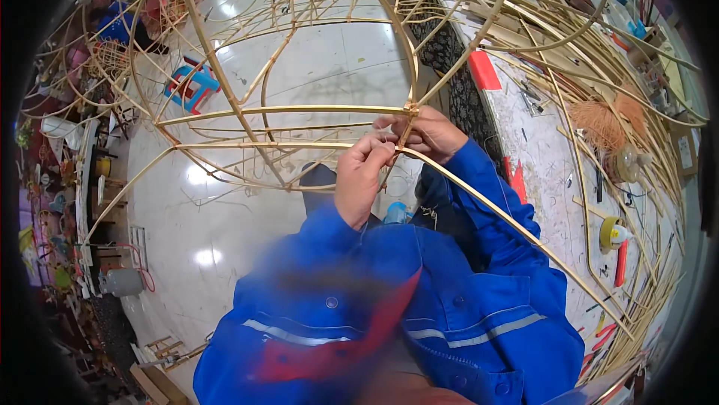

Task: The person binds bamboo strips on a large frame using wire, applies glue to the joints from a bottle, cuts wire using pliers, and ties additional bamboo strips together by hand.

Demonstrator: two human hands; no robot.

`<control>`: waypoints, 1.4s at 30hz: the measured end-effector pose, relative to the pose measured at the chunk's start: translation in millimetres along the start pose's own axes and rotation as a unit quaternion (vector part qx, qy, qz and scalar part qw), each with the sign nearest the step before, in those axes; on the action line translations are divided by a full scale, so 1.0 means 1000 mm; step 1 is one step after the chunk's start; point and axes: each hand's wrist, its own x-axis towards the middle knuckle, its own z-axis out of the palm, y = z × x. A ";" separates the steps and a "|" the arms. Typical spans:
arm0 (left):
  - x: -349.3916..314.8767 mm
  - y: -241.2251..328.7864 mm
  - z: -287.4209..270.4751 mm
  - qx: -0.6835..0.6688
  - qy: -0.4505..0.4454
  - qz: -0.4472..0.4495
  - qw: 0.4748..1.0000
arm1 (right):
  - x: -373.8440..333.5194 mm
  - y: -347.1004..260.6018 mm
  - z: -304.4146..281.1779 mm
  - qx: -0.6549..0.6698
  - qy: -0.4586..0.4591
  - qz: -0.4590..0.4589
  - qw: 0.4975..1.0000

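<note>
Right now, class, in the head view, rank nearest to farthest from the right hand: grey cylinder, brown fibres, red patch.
1. Red patch: upper right of the right hand.
2. Brown fibres: farther right.
3. Grey cylinder: far left.

Craft workshop, littered workbench (pixel 550 152), heaped thin strips (pixel 592 68), curved stick frame (pixel 322 109), gas cylinder (pixel 123 281)

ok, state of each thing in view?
Frame: bare, uncovered, poles meeting at wrapped joints
Left hand: fingers pinched at a frame joint
Right hand: fingers bent at the same corner, partly hidden; grip unclear
Strips: loose, piled on the table
Stool: on the floor, unoccupied
Tank: red hose beside it; valve setting can't be told
</note>
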 end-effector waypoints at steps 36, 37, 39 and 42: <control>-0.040 -0.051 -0.045 -0.063 -0.040 -0.096 0.993 | -0.032 0.102 0.004 -0.222 0.381 -0.137 0.887; -0.039 -0.051 -0.044 -0.065 -0.041 -0.098 0.992 | -0.039 0.099 0.011 -0.154 0.383 -0.100 0.905; -0.038 -0.049 -0.043 -0.017 -0.057 -0.097 0.994 | -0.050 0.105 0.014 -0.038 0.364 -0.072 0.928; -0.041 -0.056 -0.040 -0.046 -0.066 -0.054 0.995 | -0.065 0.116 0.021 0.098 0.286 -0.073 0.950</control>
